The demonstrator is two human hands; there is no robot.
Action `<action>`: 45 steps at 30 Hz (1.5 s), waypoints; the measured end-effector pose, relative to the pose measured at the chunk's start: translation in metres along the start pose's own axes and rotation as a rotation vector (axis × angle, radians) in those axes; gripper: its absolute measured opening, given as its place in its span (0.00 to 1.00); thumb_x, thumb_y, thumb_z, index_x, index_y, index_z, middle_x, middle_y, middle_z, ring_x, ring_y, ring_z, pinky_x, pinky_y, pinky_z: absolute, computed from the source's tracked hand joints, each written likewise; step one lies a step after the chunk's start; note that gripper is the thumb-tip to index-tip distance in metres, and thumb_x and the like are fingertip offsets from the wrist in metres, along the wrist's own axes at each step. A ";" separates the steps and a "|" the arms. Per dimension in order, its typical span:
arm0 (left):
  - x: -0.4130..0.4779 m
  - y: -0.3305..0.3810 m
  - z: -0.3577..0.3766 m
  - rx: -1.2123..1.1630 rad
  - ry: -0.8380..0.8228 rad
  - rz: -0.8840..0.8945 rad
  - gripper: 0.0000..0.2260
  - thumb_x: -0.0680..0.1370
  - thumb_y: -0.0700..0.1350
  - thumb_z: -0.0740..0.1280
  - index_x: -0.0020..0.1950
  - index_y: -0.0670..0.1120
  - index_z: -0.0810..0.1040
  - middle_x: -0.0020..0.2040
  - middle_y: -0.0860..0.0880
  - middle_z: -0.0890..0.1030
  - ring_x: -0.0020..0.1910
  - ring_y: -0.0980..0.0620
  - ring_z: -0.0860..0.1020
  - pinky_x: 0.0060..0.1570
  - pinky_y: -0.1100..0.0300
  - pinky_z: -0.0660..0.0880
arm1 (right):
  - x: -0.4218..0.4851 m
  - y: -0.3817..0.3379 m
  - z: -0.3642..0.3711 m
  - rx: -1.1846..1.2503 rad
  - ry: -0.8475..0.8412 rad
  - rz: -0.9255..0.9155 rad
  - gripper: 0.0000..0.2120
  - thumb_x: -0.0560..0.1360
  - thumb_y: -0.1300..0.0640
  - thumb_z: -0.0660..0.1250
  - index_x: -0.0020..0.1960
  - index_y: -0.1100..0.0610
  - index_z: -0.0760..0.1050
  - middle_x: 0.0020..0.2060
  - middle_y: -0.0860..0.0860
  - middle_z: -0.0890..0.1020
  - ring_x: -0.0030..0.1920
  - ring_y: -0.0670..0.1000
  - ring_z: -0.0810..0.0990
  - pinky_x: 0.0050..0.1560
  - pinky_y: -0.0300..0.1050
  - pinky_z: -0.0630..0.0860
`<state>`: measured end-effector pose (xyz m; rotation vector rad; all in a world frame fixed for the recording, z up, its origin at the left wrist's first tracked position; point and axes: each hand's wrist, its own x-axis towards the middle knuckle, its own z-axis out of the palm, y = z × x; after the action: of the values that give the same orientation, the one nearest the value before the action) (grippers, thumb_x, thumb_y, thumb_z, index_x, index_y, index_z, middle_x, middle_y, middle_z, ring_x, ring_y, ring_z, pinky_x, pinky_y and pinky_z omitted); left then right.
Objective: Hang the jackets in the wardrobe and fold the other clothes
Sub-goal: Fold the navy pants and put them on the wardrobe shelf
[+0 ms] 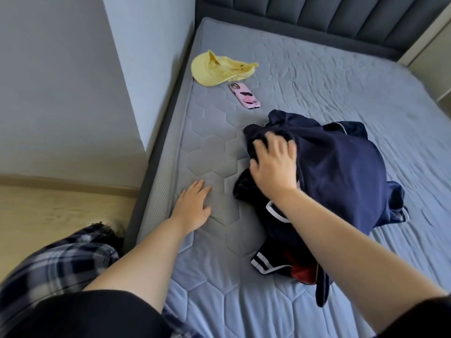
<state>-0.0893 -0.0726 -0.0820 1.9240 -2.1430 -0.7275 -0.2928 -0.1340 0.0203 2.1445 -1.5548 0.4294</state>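
Fingers of right hand (pixel 273 164) curl into navy clothes (pixel 336 172) at frame centre (left hand (pixel 192 206) flat, holding nothing, on mattress (pixel 317 76))

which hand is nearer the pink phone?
Right. The right hand grips the navy clothes pile just below the pink phone; the left hand lies flat on the mattress, farther down-left.

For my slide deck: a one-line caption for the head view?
Right hand grips a navy garment pile on the mattress; left hand rests flat.
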 end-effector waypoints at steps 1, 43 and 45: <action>-0.001 0.002 -0.003 -0.030 0.002 -0.016 0.28 0.79 0.47 0.61 0.77 0.47 0.56 0.79 0.47 0.51 0.77 0.49 0.48 0.74 0.50 0.49 | 0.008 0.011 -0.003 -0.031 -0.053 0.141 0.24 0.70 0.54 0.64 0.65 0.57 0.70 0.66 0.61 0.69 0.63 0.62 0.70 0.65 0.61 0.59; -0.057 -0.026 -0.092 -1.212 0.057 -0.772 0.10 0.78 0.46 0.61 0.57 0.45 0.73 0.48 0.47 0.76 0.48 0.46 0.76 0.47 0.54 0.71 | -0.012 -0.072 -0.016 1.050 -0.744 0.944 0.31 0.69 0.49 0.73 0.66 0.62 0.67 0.58 0.57 0.76 0.56 0.57 0.77 0.60 0.54 0.75; -0.056 -0.024 -0.088 -1.189 0.018 -0.724 0.10 0.78 0.45 0.61 0.57 0.44 0.75 0.45 0.47 0.76 0.42 0.47 0.74 0.40 0.58 0.69 | -0.021 -0.084 -0.008 1.156 -0.738 1.030 0.28 0.68 0.57 0.74 0.64 0.64 0.69 0.54 0.58 0.79 0.52 0.58 0.80 0.51 0.51 0.79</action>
<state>-0.0209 -0.0401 -0.0064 1.7933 -0.5245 -1.5691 -0.2194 -0.0906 0.0012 2.0353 -3.4786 1.1631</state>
